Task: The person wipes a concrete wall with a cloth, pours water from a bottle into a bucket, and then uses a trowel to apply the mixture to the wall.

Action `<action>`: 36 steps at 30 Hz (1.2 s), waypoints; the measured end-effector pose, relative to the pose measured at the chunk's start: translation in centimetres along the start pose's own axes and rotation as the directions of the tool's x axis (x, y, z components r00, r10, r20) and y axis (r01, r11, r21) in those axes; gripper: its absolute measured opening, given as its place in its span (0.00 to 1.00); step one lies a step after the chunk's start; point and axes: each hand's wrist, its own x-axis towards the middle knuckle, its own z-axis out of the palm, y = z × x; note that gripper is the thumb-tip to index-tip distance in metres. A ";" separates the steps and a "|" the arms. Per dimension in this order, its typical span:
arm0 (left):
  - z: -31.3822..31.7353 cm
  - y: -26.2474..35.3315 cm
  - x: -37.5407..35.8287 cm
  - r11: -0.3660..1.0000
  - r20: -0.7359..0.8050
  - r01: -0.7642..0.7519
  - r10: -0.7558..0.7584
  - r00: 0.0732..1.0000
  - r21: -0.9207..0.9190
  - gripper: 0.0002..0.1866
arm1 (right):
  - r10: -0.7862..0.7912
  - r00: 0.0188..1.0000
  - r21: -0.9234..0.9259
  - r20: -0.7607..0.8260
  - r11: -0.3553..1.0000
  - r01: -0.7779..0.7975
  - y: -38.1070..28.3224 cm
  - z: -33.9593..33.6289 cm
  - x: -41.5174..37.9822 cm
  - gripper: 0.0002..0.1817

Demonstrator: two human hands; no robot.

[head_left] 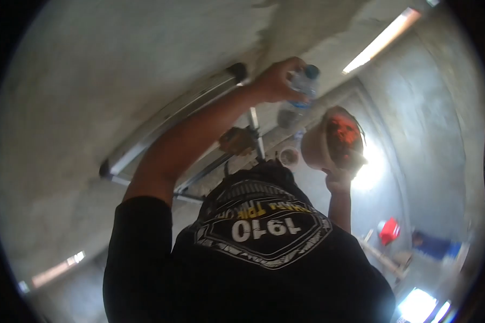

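My left hand (283,81) is wrapped round a clear plastic bottle (303,89) with a dark cap, near the top centre. The bottle is tilted, its cap end up in the picture. To its right, my right hand (340,180) grips the lower edge of a bucket (315,146). The bucket is tipped so that its mouth shows, with a bright red patch (344,129) and darker matter inside. Bottle and bucket are close but apart. What the bottle holds is hard to tell.
A metal frame like a ladder or work platform (172,121) lies left of centre, with a blurred brown shape (237,141) by it. A small round container (289,156) is below. A red object (389,231) and a blue item (434,246) lie lower right. Grey walls surround.
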 end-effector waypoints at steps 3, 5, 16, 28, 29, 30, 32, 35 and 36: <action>-0.3 5.0 -6.5 0.986 -0.172 -0.063 0.089 0.981 0.151 0.36 | 0.485 0.870 0.573 -0.085 0.739 -0.356 -4.6 2.1 0.2 0.25; -0.1 5.6 -10.9 0.967 -0.307 -0.060 0.136 0.942 0.246 0.34 | 0.550 0.834 0.573 0.055 0.666 -0.477 0.1 -4.2 3.3 0.23; 1.0 8.3 -30.9 0.871 -0.813 0.419 -0.041 0.581 0.255 0.37 | 0.700 0.714 0.381 -0.013 0.664 -0.643 -6.0 -1.1 6.9 0.21; 0.9 5.7 -32.8 0.886 -0.992 0.455 0.041 0.118 0.091 0.35 | 0.699 0.704 0.425 0.122 0.604 -0.674 -13.0 5.8 4.6 0.22; 0.7 5.5 -32.8 0.886 -0.992 0.454 0.038 0.121 0.089 0.35 | 0.700 0.705 0.426 0.117 0.605 -0.672 -12.6 5.5 4.7 0.22; 0.5 5.2 -32.7 0.900 -0.993 0.430 0.017 0.118 0.067 0.36 | 0.702 0.703 0.425 0.113 0.605 -0.673 -12.0 4.9 5.1 0.22; 0.3 5.2 -32.6 0.915 -0.993 0.401 -0.004 0.121 0.046 0.37 | 0.701 0.705 0.427 0.106 0.608 -0.669 -11.7 4.9 4.9 0.22; 0.2 4.7 -32.5 0.911 -0.991 0.404 0.033 0.127 0.082 0.42 | 0.689 0.724 0.398 -0.034 0.674 -0.623 -11.0 5.4 4.4 0.22; 0.3 4.6 -32.5 0.901 -0.985 0.419 0.048 0.167 0.115 0.43 | 0.665 0.741 0.384 -0.093 0.710 -0.590 -10.7 5.6 4.2 0.22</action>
